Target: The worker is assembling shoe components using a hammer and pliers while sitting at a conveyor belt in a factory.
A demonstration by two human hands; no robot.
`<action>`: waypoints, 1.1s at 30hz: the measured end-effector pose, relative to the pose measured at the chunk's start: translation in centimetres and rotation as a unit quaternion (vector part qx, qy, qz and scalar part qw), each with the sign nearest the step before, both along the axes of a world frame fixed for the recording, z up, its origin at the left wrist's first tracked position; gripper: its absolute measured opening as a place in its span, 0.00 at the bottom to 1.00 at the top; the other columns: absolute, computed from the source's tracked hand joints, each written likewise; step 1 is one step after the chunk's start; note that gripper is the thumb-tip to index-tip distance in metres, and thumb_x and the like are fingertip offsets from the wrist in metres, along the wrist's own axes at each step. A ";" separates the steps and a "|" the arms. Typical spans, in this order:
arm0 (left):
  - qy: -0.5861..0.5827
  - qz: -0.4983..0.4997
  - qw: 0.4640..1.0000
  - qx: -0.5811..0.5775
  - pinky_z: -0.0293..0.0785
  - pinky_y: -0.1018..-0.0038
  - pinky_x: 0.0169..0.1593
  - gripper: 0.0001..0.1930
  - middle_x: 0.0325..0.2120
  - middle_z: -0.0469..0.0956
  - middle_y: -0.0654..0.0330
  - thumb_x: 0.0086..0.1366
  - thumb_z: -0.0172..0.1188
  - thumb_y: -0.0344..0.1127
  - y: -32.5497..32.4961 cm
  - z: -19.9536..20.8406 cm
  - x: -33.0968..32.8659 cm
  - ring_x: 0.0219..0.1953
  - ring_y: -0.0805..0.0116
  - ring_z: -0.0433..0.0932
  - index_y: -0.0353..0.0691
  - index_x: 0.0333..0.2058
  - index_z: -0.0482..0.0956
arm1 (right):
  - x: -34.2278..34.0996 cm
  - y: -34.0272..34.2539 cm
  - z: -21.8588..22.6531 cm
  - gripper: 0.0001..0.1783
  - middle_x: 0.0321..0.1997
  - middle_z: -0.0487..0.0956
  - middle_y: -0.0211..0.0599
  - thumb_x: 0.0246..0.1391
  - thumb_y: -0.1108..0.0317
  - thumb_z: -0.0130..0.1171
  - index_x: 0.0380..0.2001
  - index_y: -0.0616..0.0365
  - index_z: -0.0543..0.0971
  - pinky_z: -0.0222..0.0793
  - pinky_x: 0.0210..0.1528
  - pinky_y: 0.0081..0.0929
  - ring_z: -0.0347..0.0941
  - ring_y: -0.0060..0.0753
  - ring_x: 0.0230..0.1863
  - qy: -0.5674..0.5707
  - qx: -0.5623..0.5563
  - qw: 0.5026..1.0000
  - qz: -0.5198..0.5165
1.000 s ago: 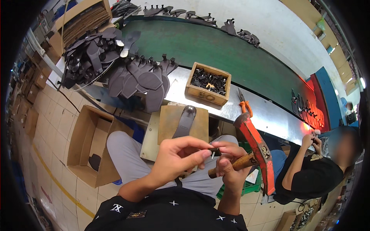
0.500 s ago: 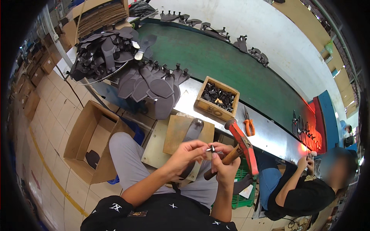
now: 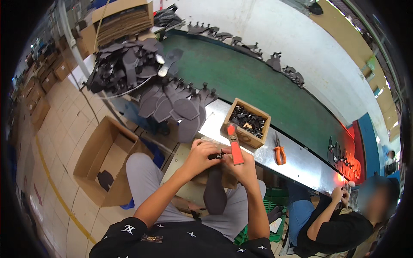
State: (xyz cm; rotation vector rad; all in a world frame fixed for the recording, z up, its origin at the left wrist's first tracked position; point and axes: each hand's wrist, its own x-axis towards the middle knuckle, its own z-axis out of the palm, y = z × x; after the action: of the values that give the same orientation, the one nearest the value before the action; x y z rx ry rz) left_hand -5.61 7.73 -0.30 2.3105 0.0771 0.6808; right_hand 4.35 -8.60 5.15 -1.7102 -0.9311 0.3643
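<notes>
A dark grey shoe sole (image 3: 215, 195) lies over the work block between my knees, its narrow end running up under my hands. There my left hand (image 3: 200, 155) is closed, fingertips pinching a small black piece (image 3: 220, 154) at the sole's heel end. My right hand (image 3: 241, 167) has its fingers against the same piece while gripping a hammer. The hammer's red head (image 3: 235, 146) sticks up above the knuckles; its handle is mostly hidden. Whether the piece touches the heel is hard to make out.
Ahead, a wooden box (image 3: 247, 139) of small black parts and orange-handled pliers (image 3: 280, 154) rest on the metal bench edge. Grey soles (image 3: 174, 105) overlap at its left. A cardboard box (image 3: 97, 172) stands on the floor. To the right sits a co-worker (image 3: 335, 219).
Both hands have moved left and forward to the sole's heel end with the small black piece. The hammer has swung from right of my hand to above it. The view has shifted slightly.
</notes>
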 end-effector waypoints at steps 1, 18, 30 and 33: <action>-0.020 0.001 1.000 -0.009 0.58 0.63 0.58 0.15 0.39 0.82 0.61 0.53 0.70 0.42 0.1 -0.3 0.0 0.49 0.65 0.77 0.42 0.37 0.83 | 0.3 0.4 -0.4 0.14 0.37 0.84 0.42 0.51 0.74 0.64 0.42 0.67 0.82 0.74 0.41 0.25 0.80 0.27 0.36 -0.050 -0.012 0.999 0.008; 0.002 -0.103 0.962 -0.252 0.76 0.70 0.39 0.16 0.33 0.83 0.52 0.53 0.70 0.33 1.1 1.0 -0.3 0.33 0.59 0.82 0.34 0.41 0.83 | -0.6 0.1 0.3 0.14 0.45 0.81 0.46 0.44 0.77 0.65 0.37 0.67 0.79 0.73 0.47 0.30 0.79 0.47 0.43 -0.142 -0.037 0.989 0.026; 0.001 -0.103 0.976 -0.194 0.75 0.71 0.41 0.17 0.34 0.83 0.52 0.54 0.70 0.33 1.2 0.7 -0.4 0.35 0.62 0.82 0.33 0.42 0.82 | -1.6 0.5 0.2 0.09 0.40 0.83 0.43 0.53 0.77 0.63 0.39 0.67 0.83 0.74 0.46 0.28 0.81 0.38 0.41 -0.108 -0.006 0.994 -0.014; -0.006 -0.114 0.965 -0.236 0.75 0.72 0.41 0.17 0.34 0.84 0.53 0.54 0.70 0.33 1.1 1.4 -0.4 0.35 0.63 0.82 0.33 0.42 0.83 | -1.1 0.2 -0.1 0.10 0.40 0.82 0.42 0.52 0.77 0.64 0.39 0.66 0.83 0.73 0.46 0.28 0.80 0.38 0.42 -0.120 -0.020 0.992 -0.012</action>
State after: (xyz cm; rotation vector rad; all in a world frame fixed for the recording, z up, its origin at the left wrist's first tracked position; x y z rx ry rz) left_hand -6.02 8.85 1.13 1.8220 -0.0306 0.4936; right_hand 3.28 -8.39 5.06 -1.8276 -1.0820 0.1624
